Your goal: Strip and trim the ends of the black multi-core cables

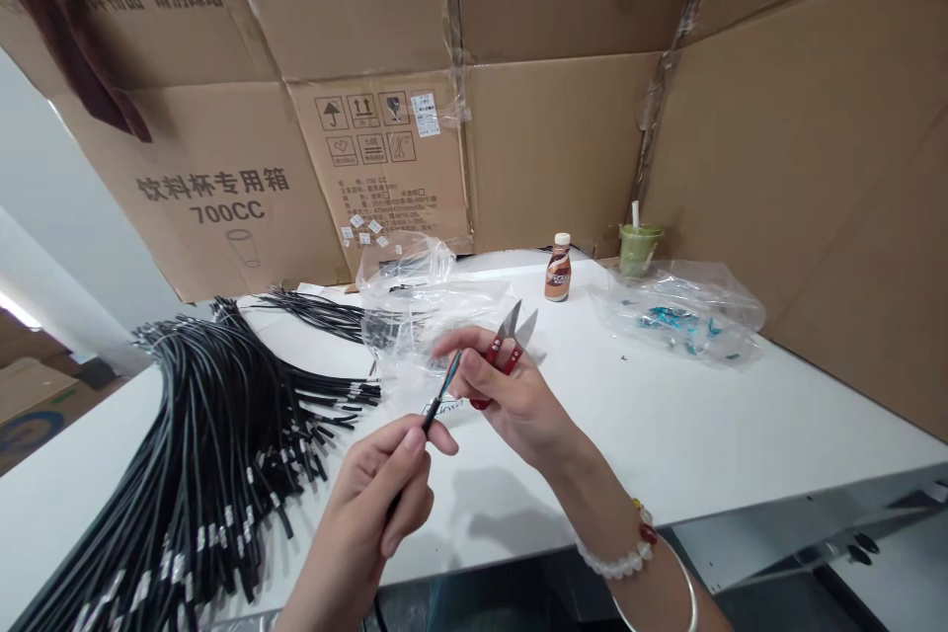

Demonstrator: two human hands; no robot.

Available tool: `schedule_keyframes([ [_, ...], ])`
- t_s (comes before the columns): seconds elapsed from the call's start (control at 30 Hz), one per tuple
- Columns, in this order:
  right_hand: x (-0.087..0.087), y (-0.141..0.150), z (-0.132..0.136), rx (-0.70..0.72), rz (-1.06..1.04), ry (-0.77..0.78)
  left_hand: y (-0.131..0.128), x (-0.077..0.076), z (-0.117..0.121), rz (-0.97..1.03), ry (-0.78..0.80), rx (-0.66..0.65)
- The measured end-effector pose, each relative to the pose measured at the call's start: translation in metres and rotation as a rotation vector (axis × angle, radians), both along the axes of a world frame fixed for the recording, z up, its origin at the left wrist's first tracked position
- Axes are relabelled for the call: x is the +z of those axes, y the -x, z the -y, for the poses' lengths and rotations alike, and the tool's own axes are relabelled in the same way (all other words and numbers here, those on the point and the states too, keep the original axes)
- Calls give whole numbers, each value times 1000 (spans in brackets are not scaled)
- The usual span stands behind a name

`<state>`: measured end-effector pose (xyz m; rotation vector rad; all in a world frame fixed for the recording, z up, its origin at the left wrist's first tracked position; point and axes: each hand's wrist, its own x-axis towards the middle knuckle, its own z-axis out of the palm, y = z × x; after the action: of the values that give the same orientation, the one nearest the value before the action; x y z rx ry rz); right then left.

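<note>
White table [607,434] before cardboard panels [555,148]: two bare hands meet over a black cable [432,412].
The open-bladed red snips [494,351] could nick a finger or the thin exposed wires [449,374] if the right hand turned carelessly; a loose pinch could let the cable slip. The left hand [392,489] is closed, gripping the cable, tilted above the table; the right hand [522,405], partly curled, holds the snips, thumb and forefinger at the wire tips.
</note>
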<state>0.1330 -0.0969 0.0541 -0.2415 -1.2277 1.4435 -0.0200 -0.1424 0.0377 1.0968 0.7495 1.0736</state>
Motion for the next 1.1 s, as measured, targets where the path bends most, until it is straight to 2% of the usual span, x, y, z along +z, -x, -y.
schedule_keyframes([
  [0.17,-3,-1,-6,128,-100,-29,3,-4,2,117,51,-189],
  [0.33,-5,6,-6,260,-215,-3,0,-5,4,206,27,-354],
  [0.5,-8,16,-2,478,-363,137,-6,-3,5,202,35,-344],
  [0.6,-12,22,1,488,-321,245,-6,-5,3,158,-17,-334],
  [0.67,-15,23,4,416,-191,285,-5,-5,3,70,-99,-264],
  [0.77,-19,21,7,249,-16,335,-4,-3,8,-183,-196,-17],
  [0.8,-19,18,9,162,34,327,-4,-1,12,-271,-208,68],
  [0.87,-18,11,14,-103,141,249,-6,3,18,-412,-211,196],
  [0.93,-15,3,21,-405,246,127,-7,4,23,-516,-215,260],
  [1.0,-12,-4,31,-625,300,24,-9,4,25,-581,-230,285],
  [1.03,-10,-7,36,-675,317,-13,-9,4,26,-602,-242,294],
  [1.1,-8,-9,46,-674,347,-52,-10,3,27,-620,-265,314],
])
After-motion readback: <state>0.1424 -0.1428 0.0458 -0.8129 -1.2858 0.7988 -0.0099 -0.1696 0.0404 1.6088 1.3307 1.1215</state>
